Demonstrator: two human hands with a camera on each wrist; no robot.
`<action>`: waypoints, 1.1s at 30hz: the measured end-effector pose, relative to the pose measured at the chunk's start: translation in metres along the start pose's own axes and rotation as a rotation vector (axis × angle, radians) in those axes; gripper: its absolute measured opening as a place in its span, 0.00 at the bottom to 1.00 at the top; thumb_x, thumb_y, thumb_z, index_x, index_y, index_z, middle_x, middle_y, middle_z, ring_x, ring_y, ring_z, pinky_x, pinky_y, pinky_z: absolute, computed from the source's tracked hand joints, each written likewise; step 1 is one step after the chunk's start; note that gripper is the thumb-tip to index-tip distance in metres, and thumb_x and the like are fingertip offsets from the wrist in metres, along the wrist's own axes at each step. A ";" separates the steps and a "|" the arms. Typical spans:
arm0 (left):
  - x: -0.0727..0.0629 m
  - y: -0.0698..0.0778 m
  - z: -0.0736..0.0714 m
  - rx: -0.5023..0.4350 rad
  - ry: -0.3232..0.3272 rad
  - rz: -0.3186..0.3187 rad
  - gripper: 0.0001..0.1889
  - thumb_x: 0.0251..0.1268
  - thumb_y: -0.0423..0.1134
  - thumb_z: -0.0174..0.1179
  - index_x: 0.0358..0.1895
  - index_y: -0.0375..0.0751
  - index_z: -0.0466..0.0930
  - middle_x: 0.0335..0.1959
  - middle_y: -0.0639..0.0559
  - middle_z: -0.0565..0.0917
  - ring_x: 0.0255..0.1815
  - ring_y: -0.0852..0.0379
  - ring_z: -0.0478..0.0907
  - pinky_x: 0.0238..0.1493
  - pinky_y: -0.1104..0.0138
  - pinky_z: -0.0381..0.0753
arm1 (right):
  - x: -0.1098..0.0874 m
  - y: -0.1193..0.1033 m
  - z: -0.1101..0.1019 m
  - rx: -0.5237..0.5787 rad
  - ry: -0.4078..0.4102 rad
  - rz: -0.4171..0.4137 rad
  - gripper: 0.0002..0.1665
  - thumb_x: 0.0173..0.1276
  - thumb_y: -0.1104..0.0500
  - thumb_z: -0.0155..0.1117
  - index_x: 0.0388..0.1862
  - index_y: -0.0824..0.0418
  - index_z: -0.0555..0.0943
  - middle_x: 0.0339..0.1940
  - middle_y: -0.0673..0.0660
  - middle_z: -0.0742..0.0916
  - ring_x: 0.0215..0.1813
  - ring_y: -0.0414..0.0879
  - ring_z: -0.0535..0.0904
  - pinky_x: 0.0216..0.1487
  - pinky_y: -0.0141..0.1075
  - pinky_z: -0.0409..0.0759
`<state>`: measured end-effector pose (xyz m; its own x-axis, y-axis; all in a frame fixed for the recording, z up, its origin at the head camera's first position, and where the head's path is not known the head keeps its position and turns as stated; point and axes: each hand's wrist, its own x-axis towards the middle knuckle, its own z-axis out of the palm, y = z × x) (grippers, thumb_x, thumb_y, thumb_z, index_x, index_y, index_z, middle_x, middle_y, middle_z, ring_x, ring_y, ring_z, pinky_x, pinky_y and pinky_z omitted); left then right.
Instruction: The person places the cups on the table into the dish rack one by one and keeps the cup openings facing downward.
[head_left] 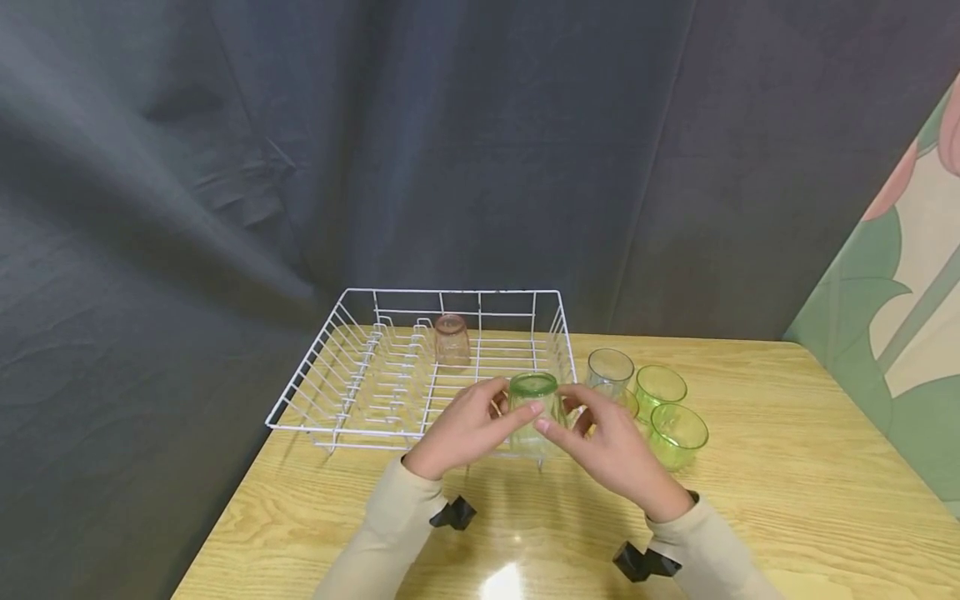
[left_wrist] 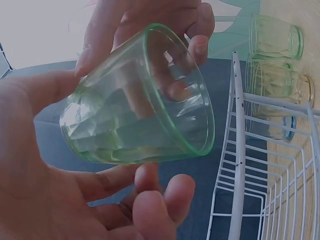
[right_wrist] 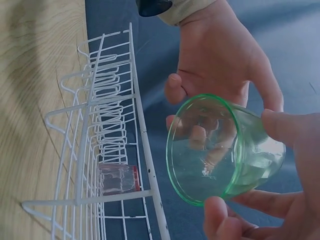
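A pale green drinking glass (head_left: pixel 535 385) is held upside down, base up, above the front right part of a white wire dish rack (head_left: pixel 465 291). My left hand (head_left: pixel 474 423) grips its left side, thumb on the near face. From the right, my right hand (head_left: pixel 613 450) grips the same glass, its thumb also near the front. In the left wrist view the wide mouth of the glass (left_wrist: pixel 135 115) faces the rack, with nothing inside it. A pink glass (head_left: pixel 452 343) stands upside down in the rack toward the back.
Right of the rack, a bluish glass (head_left: pixel 610 368), a yellow-green glass (head_left: pixel 661 385) and another yellow-green one (head_left: pixel 678 429) stand mouth up on the wooden table (head_left: pixel 795 450). A yellowish glass (left_wrist: pixel 306 92) is partly hidden among them. A dark curtain (head_left: pixel 480 167) hangs behind.
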<state>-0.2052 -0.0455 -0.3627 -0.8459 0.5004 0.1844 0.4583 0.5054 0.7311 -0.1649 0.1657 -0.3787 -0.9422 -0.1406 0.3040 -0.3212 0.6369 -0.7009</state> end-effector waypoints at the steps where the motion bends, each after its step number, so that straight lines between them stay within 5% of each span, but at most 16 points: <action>1: 0.001 0.000 0.000 0.002 0.005 -0.001 0.21 0.69 0.63 0.56 0.43 0.49 0.79 0.29 0.56 0.79 0.27 0.59 0.74 0.28 0.67 0.75 | 0.000 0.000 0.000 -0.003 0.006 -0.006 0.32 0.65 0.41 0.70 0.60 0.60 0.79 0.43 0.55 0.84 0.30 0.40 0.77 0.26 0.34 0.75; 6: 0.004 0.003 -0.001 0.025 0.026 0.014 0.23 0.64 0.63 0.62 0.51 0.51 0.79 0.29 0.56 0.77 0.27 0.60 0.72 0.27 0.68 0.72 | -0.001 0.001 0.003 -0.004 0.019 -0.024 0.35 0.63 0.45 0.74 0.63 0.60 0.78 0.45 0.55 0.84 0.29 0.40 0.77 0.26 0.33 0.76; 14: 0.012 0.002 -0.014 0.149 0.059 0.025 0.23 0.59 0.62 0.66 0.48 0.50 0.81 0.28 0.55 0.77 0.27 0.59 0.71 0.27 0.67 0.70 | -0.001 0.001 0.003 -0.015 -0.004 -0.013 0.37 0.64 0.40 0.71 0.66 0.57 0.75 0.48 0.55 0.85 0.30 0.40 0.75 0.27 0.33 0.74; 23: 0.037 -0.017 -0.048 0.387 0.114 -0.237 0.24 0.54 0.65 0.63 0.42 0.49 0.79 0.32 0.54 0.82 0.31 0.55 0.78 0.26 0.61 0.74 | -0.003 0.006 0.003 -0.001 -0.013 -0.018 0.31 0.69 0.44 0.67 0.67 0.56 0.75 0.47 0.54 0.84 0.30 0.41 0.76 0.29 0.34 0.75; 29: 0.056 -0.038 -0.068 0.528 0.005 -0.362 0.20 0.52 0.62 0.62 0.34 0.49 0.78 0.32 0.51 0.83 0.31 0.53 0.78 0.29 0.60 0.76 | -0.004 0.009 0.002 0.005 -0.011 -0.032 0.28 0.73 0.46 0.63 0.66 0.57 0.75 0.47 0.54 0.84 0.30 0.41 0.75 0.30 0.34 0.75; 33: 0.063 -0.051 -0.072 0.567 -0.070 -0.421 0.27 0.54 0.61 0.62 0.48 0.43 0.82 0.47 0.45 0.85 0.42 0.48 0.81 0.40 0.56 0.81 | -0.005 0.009 0.002 0.009 -0.015 -0.035 0.27 0.74 0.46 0.63 0.66 0.57 0.75 0.46 0.54 0.84 0.30 0.41 0.75 0.30 0.34 0.75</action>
<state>-0.3018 -0.0904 -0.3405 -0.9716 0.2165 -0.0957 0.1836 0.9445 0.2725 -0.1637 0.1707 -0.3875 -0.9318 -0.1737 0.3186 -0.3543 0.6249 -0.6957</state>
